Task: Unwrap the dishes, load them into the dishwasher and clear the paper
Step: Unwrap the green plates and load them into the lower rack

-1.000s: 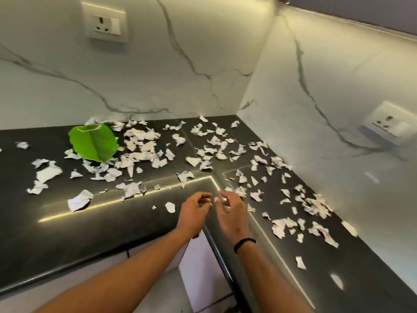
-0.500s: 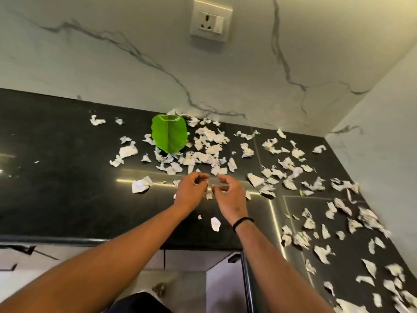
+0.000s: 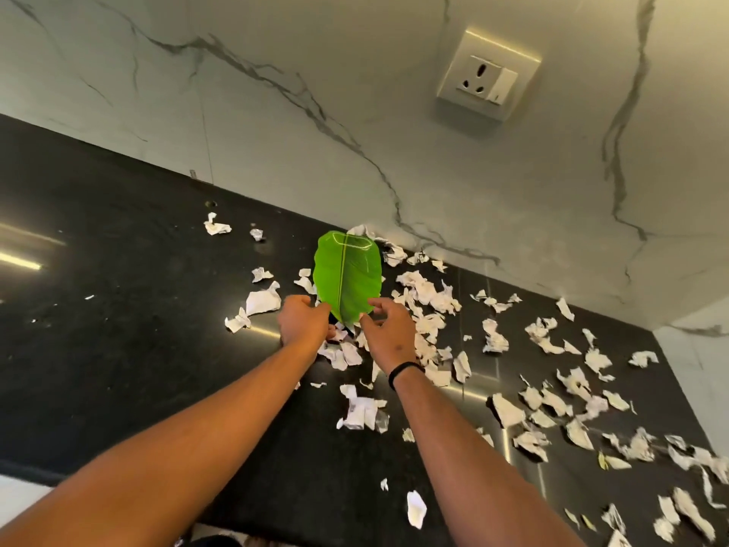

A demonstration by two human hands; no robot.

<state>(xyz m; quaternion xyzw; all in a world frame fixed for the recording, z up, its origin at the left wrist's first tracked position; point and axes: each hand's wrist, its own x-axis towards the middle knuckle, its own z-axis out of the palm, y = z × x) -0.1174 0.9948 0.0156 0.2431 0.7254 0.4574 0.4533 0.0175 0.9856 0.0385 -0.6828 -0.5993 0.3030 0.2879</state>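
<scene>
Two bare forearms reaching in from the near edge toward the middle of a black, glossy bench [image 3: 118, 309]. Left hand [image 3: 303, 319] just at the near-left edge of a green leaf-shaped dish [image 3: 347, 276], fingers curled, fingertips touching or almost touching the rim; cannot tell whether gripping yet. Right hand [image 3: 388, 331] at the near-right edge of the same dish, fingers loosely spread and bent, thumb near the dish's pointed near tip, no firm hold visible. Black band [image 3: 404, 373] round the right wrist.

Dish lying toward the far side of the bench, close to the marble wall [image 3: 355, 92], pointed end toward the hands, pale midrib running near to far, glare on the far end.

Torn scraps of white paper [image 3: 430, 294] scattered over the bench: thick around and right of the dish, trailing off to the near right corner, a few to the left of the dish, two small bits [image 3: 217, 227] well apart at far left. More scraps under and between the hands. Single scrap [image 3: 416, 507] near the front edge.

White wall socket [image 3: 487, 78] on the wall, above and right of the dish.
</scene>
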